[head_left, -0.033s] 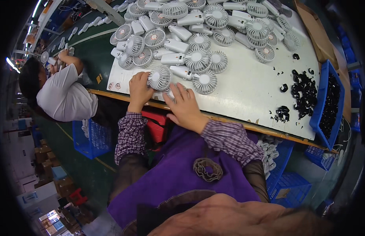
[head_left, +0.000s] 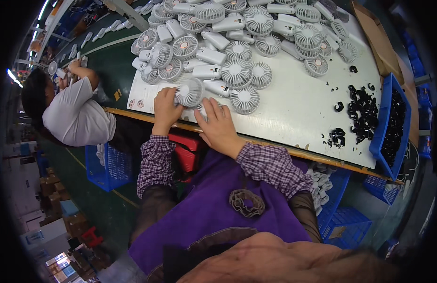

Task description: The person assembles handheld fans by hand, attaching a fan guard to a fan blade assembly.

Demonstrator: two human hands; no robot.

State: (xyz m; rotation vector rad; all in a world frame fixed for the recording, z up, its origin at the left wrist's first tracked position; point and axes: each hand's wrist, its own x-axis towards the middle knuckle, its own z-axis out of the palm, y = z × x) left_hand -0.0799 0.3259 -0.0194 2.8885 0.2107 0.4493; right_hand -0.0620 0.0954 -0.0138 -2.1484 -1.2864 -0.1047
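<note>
At the near edge of the white worktop, my left hand (head_left: 166, 109) is closed on a white handheld fan (head_left: 189, 92), gripping it by the side of its round grille. Beside it, my right hand (head_left: 219, 123) has its fingers stretched and spread. Its fingertips lie at a second white fan (head_left: 202, 111), which is mostly hidden under them. Just beyond my hands a fan with a small dark display on its handle (head_left: 217, 87) lies flat, its round grille (head_left: 245, 100) toward the right.
A heap of white fans (head_left: 238, 70) covers the far worktop (head_left: 289, 113). Small black curved parts (head_left: 362, 111) lie scattered at right, by a blue bin (head_left: 379, 141) holding more. A co-worker (head_left: 79, 113) works at left. Below are a red stool (head_left: 184, 155) and blue crates (head_left: 346, 226).
The fan in my left hand has shifted very slightly and looks more blurred. Both hands keep almost the same place.
</note>
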